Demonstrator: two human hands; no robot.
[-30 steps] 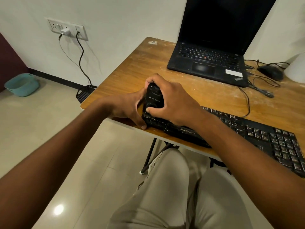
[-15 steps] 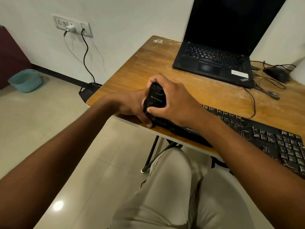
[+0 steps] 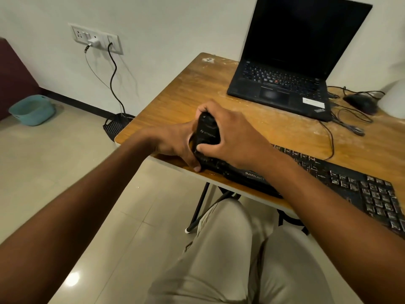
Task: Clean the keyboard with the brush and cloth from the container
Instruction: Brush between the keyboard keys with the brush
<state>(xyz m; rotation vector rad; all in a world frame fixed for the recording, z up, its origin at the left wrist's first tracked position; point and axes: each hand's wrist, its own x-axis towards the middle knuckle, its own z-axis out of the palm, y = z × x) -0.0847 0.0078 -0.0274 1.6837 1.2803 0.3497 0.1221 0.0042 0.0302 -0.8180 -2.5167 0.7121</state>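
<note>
Desk: wooden desk point(image 3: 175, 91), laptop point(image 3: 282, 88) behind.
Right hand: your right hand point(image 3: 232, 137) curls fingers round a black brush point(image 3: 206, 132).
Left hand: your left hand point(image 3: 177, 143) grips the keyboard point(image 3: 350, 181) end.

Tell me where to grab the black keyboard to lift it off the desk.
Take the keyboard at its right short end, from the right: that end lies free on the table, while both hands crowd the left end.
</note>
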